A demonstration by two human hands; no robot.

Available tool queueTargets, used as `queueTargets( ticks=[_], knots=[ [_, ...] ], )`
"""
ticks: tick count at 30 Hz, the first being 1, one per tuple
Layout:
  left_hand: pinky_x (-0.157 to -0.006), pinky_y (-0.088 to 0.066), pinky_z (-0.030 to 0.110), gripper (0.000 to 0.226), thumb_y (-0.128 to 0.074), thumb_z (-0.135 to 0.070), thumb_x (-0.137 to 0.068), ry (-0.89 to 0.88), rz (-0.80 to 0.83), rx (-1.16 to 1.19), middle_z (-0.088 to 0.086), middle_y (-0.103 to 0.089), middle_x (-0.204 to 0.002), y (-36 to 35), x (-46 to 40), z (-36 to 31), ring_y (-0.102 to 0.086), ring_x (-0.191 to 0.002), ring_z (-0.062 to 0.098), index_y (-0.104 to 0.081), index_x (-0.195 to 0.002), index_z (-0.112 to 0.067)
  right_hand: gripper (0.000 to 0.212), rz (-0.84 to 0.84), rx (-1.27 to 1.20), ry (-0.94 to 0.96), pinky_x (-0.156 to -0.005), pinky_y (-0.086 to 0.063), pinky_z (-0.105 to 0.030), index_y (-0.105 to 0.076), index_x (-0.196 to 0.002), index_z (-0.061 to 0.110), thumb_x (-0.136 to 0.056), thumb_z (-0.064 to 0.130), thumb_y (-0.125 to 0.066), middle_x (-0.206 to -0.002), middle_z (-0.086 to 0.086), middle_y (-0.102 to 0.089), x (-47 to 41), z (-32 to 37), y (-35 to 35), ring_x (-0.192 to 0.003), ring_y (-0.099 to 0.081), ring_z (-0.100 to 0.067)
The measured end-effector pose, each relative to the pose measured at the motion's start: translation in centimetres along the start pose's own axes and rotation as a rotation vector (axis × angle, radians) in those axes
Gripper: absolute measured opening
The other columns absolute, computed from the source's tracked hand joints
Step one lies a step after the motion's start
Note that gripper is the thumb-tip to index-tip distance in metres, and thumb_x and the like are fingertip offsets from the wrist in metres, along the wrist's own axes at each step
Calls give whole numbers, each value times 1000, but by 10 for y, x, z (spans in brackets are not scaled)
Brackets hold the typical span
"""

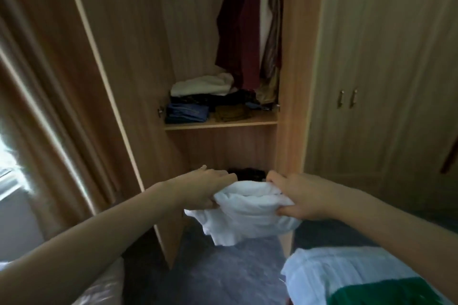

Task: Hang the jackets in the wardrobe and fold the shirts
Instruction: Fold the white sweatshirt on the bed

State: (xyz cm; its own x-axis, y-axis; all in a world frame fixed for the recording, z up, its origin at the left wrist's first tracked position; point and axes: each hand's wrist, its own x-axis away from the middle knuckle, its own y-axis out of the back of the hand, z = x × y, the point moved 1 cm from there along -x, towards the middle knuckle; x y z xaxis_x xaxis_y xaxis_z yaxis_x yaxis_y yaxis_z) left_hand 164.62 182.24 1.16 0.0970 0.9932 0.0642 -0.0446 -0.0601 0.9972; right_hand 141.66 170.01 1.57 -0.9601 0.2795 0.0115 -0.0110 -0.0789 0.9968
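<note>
the left hand [210, 187] and right hand [295, 195] each gripped one side of the folded white shirt [250, 208] before the open wardrobe [292, 106] (stowing step, apparently), which next called for setting it level on a shelf [220, 124].

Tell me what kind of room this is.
Most likely a bedroom: an open wooden wardrobe with hanging clothes, folded clothes on its shelf, and what looks like bedding at lower right.
</note>
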Motion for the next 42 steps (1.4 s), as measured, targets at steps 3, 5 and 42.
queueTargets(
  ticks=[3, 5, 42],
  knots=[
    [-83, -52, 36, 39, -64, -35, -83, 8, -15, 44, -13, -55, -104, 8, 34, 39, -56, -89, 9, -41, -115, -38, 56, 8, 0, 34, -72, -51, -33, -28, -128, 29, -86, 47, -60, -101, 7, -56, -43, 27, 2, -82, -57, -11],
    [-76, -52, 37, 41, -65, -38, -79, 37, 7, 80, -15, -57, -101, 8, 47, 63, -56, -86, 7, -42, -114, -39, 78, 39, -17, 18, -84, -52, -38, -13, -145, 31, -85, 50, -59, -123, 4, -55, -69, 36, 1, -100, -59, -16],
    [-59, -36, 31, 43, -54, -38, -83, 251, -124, -176, -13, -58, -108, 0, -300, 412, -57, -85, 18, -36, -121, -42, 38, -230, 261, 14, -62, -38, -32, -43, -121, 24, -88, 43, -49, -110, 6, -56, -503, -257, -5, -96, -59, -18]
  ],
)
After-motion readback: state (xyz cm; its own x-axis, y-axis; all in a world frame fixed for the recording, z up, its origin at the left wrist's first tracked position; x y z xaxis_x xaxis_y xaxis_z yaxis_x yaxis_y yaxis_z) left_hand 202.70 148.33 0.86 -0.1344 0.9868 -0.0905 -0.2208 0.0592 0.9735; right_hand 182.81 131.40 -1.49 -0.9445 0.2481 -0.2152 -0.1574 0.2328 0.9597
